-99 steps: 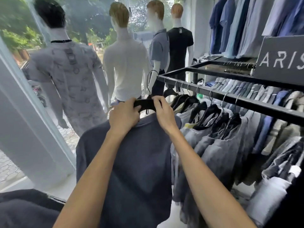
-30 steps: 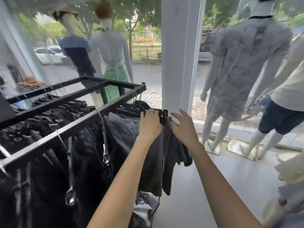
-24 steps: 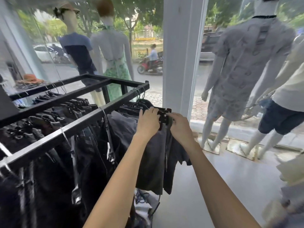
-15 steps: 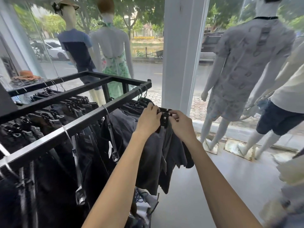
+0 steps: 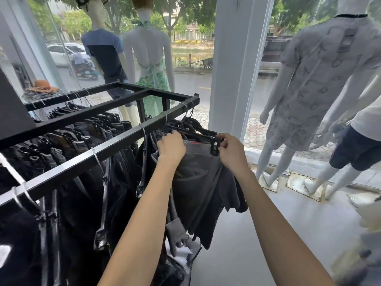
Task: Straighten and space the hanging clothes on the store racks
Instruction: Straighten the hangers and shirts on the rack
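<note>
A black metal rack [image 5: 115, 139] runs from lower left to the window, hung with dark trousers and shorts. At its far end a pair of grey shorts [image 5: 198, 174] hangs from a black clip hanger [image 5: 198, 134]. My left hand [image 5: 171, 146] grips the waistband and hanger at its left side, fingers curled over the top. My right hand [image 5: 229, 150] pinches the hanger's right clip [image 5: 215, 146] between thumb and fingers. More dark shorts hang just behind, partly hidden by the grey pair.
A white pillar [image 5: 237, 65] stands behind the rack end. Mannequins [image 5: 321, 79] stand at the right by the window, two more mannequins [image 5: 150, 58] behind the rack. Grey floor [image 5: 288, 223] stretches to the right. A black sign panel [image 5: 12, 104] sits at the left.
I turned from the shirt rack to this trouser rack. Over the last second my hands spread apart along the hanger, turning the grey shorts so that they face me.
</note>
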